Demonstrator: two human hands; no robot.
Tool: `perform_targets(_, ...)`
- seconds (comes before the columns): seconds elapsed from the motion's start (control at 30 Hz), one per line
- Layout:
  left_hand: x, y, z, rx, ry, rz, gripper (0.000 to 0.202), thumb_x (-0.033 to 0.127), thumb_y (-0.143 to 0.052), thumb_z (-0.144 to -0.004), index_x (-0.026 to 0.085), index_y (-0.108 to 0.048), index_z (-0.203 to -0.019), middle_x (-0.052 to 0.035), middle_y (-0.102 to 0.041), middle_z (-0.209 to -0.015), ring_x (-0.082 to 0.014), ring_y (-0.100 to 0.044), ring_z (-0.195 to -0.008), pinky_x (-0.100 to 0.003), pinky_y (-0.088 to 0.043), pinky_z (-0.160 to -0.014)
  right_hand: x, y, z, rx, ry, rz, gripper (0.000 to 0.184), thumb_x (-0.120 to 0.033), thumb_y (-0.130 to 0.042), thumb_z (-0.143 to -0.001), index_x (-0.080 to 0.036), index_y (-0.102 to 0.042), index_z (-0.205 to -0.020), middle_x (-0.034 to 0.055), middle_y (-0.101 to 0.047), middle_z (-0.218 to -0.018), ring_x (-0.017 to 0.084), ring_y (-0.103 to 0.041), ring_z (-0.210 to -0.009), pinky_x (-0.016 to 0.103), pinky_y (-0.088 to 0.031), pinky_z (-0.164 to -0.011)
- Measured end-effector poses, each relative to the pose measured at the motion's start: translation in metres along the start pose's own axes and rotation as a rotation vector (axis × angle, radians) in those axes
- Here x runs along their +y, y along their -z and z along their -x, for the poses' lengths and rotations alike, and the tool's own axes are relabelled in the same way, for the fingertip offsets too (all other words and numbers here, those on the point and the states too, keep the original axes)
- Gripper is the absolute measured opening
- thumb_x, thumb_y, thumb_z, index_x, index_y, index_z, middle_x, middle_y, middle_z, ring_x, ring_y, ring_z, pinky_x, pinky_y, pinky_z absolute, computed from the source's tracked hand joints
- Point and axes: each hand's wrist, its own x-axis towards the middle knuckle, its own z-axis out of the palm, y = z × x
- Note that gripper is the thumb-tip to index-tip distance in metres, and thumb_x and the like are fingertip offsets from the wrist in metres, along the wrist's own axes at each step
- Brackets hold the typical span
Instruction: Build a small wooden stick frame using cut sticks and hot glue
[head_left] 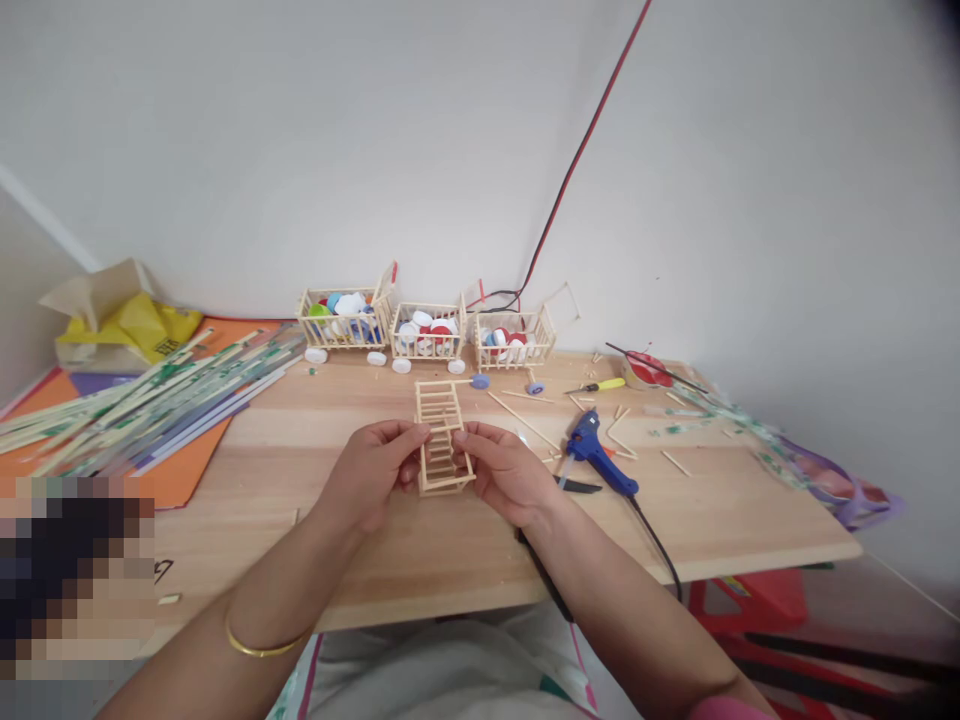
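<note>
Between my two hands is a small stick-built cart frame point(441, 400), made of thin wooden sticks with rungs like a ladder. My left hand point(379, 465) pinches its left side with thumb and fingers. On the opposite side my right hand point(499, 465) grips it the same way. Just beyond the frame lies a blue bottle-cap wheel point(480, 381) on a stick. Whether that stick is joined to the frame I cannot tell. A blue glue gun point(596, 450) rests on the table right of my right hand.
Three finished-looking stick carts, left point(345, 315), middle point(427, 335) and right point(514, 340), hold bottle caps along the wall. Stick bundles point(202, 390) lie left on orange paper point(184, 475). A yellow-handled screwdriver-like tool point(604, 385) and loose sticks lie right. A cable point(660, 545) crosses the table's front edge.
</note>
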Motion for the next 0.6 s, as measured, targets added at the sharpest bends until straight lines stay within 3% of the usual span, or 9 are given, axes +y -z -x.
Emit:
perform_targets(0.3,0.0021,-0.0042,0.0016,0.026,-0.011,-0.010,0.029,0.037,-0.070,-0.066,0.014,-0.054,-0.057,0.0063,-0.042,-0.039,-0.0051,-0.034,-0.037,-0.019,-0.027,-0.040,-0.0009,-0.0014,-0.0015,0.015,0.007,0.008,0.023,-0.028,-0.077,-0.062,-0.014,-0.061,-0.071,-0.0022,-0.060,-0.059,0.008,-0.051,-0.052,0.022,-0.042,-0.055)
perform_targets(0.6,0.0021,-0.0056,0.0018,0.037,-0.017,-0.028,0.029,0.037,-0.070,-0.066,0.015,-0.054,-0.058,0.0062,-0.043,-0.038,-0.0059,-0.036,-0.036,-0.019,-0.028,-0.040,0.0018,-0.0056,-0.0078,0.117,0.044,0.070,0.027,-0.031,-0.076,-0.059,-0.016,-0.054,-0.064,-0.0058,-0.049,-0.051,0.006,-0.040,-0.048,0.020,-0.029,-0.047)
